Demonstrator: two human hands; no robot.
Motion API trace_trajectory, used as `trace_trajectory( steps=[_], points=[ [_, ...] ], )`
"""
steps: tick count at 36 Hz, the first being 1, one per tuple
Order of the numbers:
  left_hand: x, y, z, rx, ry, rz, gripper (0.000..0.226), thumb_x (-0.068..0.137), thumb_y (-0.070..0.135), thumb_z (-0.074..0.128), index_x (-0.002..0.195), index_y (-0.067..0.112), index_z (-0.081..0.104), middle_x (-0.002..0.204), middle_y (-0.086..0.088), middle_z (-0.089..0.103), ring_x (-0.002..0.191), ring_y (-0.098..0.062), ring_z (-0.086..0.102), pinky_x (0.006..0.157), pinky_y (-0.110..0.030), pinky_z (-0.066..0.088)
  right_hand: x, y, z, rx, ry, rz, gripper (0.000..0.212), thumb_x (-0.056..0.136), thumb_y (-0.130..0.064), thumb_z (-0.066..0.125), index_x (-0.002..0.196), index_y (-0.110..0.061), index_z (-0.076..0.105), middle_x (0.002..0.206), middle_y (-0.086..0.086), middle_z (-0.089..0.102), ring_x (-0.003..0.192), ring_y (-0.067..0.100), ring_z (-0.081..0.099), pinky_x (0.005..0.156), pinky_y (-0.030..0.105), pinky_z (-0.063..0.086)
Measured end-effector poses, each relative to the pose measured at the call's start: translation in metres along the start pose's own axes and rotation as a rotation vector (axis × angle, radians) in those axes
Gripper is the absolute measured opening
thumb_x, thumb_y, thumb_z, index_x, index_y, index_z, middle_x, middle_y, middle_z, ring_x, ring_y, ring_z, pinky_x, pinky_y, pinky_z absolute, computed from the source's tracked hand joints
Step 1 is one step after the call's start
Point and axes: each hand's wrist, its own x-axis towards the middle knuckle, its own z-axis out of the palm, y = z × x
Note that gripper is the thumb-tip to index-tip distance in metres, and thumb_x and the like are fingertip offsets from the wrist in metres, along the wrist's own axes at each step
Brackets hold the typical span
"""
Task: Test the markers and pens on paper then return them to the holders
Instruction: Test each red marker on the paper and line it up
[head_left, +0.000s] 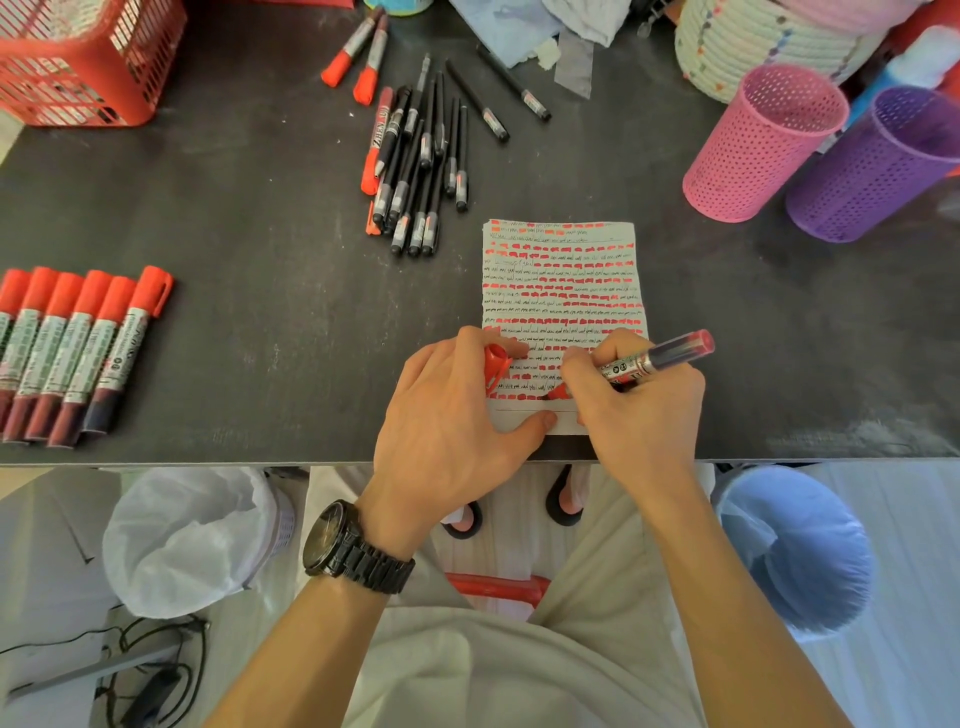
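Step in hand: testing 1 marker (655, 358). Your right hand (641, 415) is curled round its barrel, tip on the paper (566, 275) at the lowest red row, while your left hand (447, 423) pinches the cap (496, 366) and its thumb pins the sheet's bottom edge. Next move, as I judge it: lift, seat the cap squarely, then carry the marker to the pink holder (763, 150) or purple holder (872, 171), well apart at far right.

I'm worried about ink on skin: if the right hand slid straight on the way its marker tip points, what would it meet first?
Probably the left hand, which holds the red cap: its thumb rests on the paper just beyond the tip of the red marker in the right hand.
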Motion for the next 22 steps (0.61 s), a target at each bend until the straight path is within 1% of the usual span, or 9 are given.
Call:
trace_trajectory(
  steps=[3, 5, 7, 9, 11, 13, 16, 19, 22],
  points=[
    [0.000, 0.000, 0.000, 0.009, -0.006, -0.007, 0.058, 0.070, 0.058, 0.071, 0.116, 0.027, 0.053, 0.107, 0.029, 0.048, 0.100, 0.016, 0.032, 0.096, -0.010, 0.023, 0.000, 0.000, 0.000, 0.007, -0.001, 0.004, 0.025, 0.086, -0.024, 0.067, 0.064, -0.016, 0.061, 0.060, -0.009, 0.065, 0.058, 0.007, 0.067, 0.055, 0.010, 0.049],
    [0.000, 0.001, -0.001, 0.015, -0.008, -0.015, 0.059, 0.070, 0.058, 0.071, 0.117, 0.027, 0.053, 0.108, 0.029, 0.048, 0.104, 0.010, 0.039, 0.097, -0.015, 0.027, 0.000, -0.001, -0.001, 0.010, -0.006, 0.005, 0.024, 0.086, -0.023, 0.066, 0.064, -0.014, 0.062, 0.060, -0.009, 0.065, 0.058, 0.007, 0.067, 0.055, 0.011, 0.050],
    [0.000, 0.002, -0.001, 0.017, -0.011, -0.019, 0.059, 0.070, 0.058, 0.071, 0.117, 0.028, 0.053, 0.109, 0.030, 0.047, 0.108, 0.005, 0.042, 0.098, -0.019, 0.030, -0.001, -0.003, -0.001, 0.026, 0.004, 0.023, 0.024, 0.086, -0.023, 0.066, 0.064, -0.014, 0.062, 0.058, -0.010, 0.065, 0.056, 0.007, 0.066, 0.054, 0.012, 0.049],
    [0.000, 0.001, -0.001, 0.014, -0.015, -0.021, 0.059, 0.070, 0.058, 0.071, 0.117, 0.028, 0.053, 0.110, 0.030, 0.047, 0.104, 0.010, 0.039, 0.098, -0.020, 0.031, 0.000, -0.005, -0.002, 0.072, 0.034, 0.053, 0.026, 0.087, -0.020, 0.067, 0.063, -0.016, 0.061, 0.054, -0.012, 0.063, 0.052, 0.005, 0.064, 0.053, 0.014, 0.049],
    [0.000, 0.000, -0.001, 0.005, -0.020, -0.023, 0.059, 0.070, 0.058, 0.072, 0.118, 0.030, 0.052, 0.110, 0.029, 0.047, 0.101, 0.016, 0.029, 0.098, -0.022, 0.032, 0.001, -0.008, -0.004, 0.148, 0.063, 0.087, 0.028, 0.090, -0.018, 0.069, 0.063, -0.019, 0.060, 0.051, -0.009, 0.062, 0.049, 0.006, 0.061, 0.052, 0.018, 0.050],
    [0.000, -0.001, -0.001, -0.004, -0.024, -0.021, 0.059, 0.070, 0.058, 0.072, 0.118, 0.031, 0.051, 0.112, 0.029, 0.047, 0.102, 0.018, 0.025, 0.098, -0.023, 0.033, 0.003, -0.012, -0.008, 0.235, 0.085, 0.122, 0.029, 0.092, -0.019, 0.070, 0.065, -0.020, 0.059, 0.050, -0.007, 0.060, 0.047, 0.006, 0.059, 0.049, 0.018, 0.049],
    [0.000, -0.001, -0.002, -0.010, -0.048, -0.025, 0.059, 0.070, 0.061, 0.068, 0.119, 0.034, 0.048, 0.114, 0.030, 0.045, 0.102, 0.017, 0.025, 0.099, -0.024, 0.034, 0.004, -0.018, -0.012, 0.326, 0.094, 0.178, 0.028, 0.094, -0.029, 0.070, 0.071, -0.017, 0.060, 0.052, -0.006, 0.059, 0.045, 0.005, 0.055, 0.045, 0.014, 0.044],
    [-0.001, -0.001, -0.003, -0.008, -0.063, -0.031, 0.059, 0.071, 0.063, 0.066, 0.120, 0.036, 0.048, 0.118, 0.029, 0.049, 0.103, 0.015, 0.028, 0.098, -0.023, 0.034, 0.005, -0.023, -0.016, 0.344, 0.096, 0.164, 0.022, 0.093, -0.039, 0.070, 0.082, -0.021, 0.064, 0.058, -0.003, 0.060, 0.045, 0.007, 0.052, 0.044, 0.017, 0.043],
    [-0.002, -0.002, -0.006, -0.022, -0.079, -0.025, 0.058, 0.074, 0.061, 0.066, 0.124, 0.038, 0.049, 0.129, 0.023, 0.052, 0.111, 0.008, 0.039, 0.098, -0.021, 0.034, 0.002, -0.028, -0.023, 0.326, 0.119, 0.109, 0.011, 0.092, -0.037, 0.072, 0.094, -0.027, 0.069, 0.070, -0.002, 0.067, 0.047, 0.010, 0.056, 0.044, 0.019, 0.045]
  ],
)
